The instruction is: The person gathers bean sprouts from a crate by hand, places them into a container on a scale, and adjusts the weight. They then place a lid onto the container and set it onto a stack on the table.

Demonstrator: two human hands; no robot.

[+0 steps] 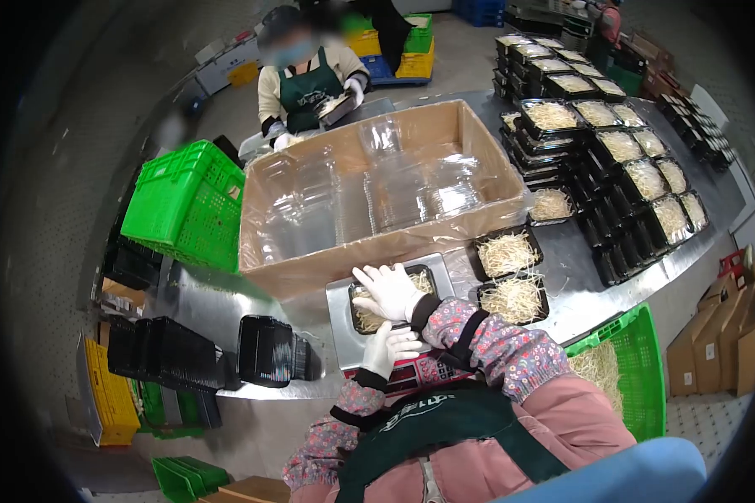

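Note:
A black tray of bean sprouts (365, 317) sits on the metal plate of a scale (337, 331) right in front of me. My right hand (388, 293), in a white glove, lies over the sprouts with its fingers spread, hiding much of the tray. At the tray's near edge is my left hand (390, 350), also gloved, its fingers stretched out toward the right and holding nothing. Below it, the scale's red panel with keys (411, 373) is partly covered by my sleeves. Two filled sprout trays (508, 254) stand just right of the scale.
A large cardboard box (377, 239) of clear plastic lids stands beyond the scale. Stacked empty black trays (266, 350) are at left, filled trays (646, 180) at right. A green crate of sprouts (642, 360) is beside me. Across the table, a person (310, 88) holds a tray.

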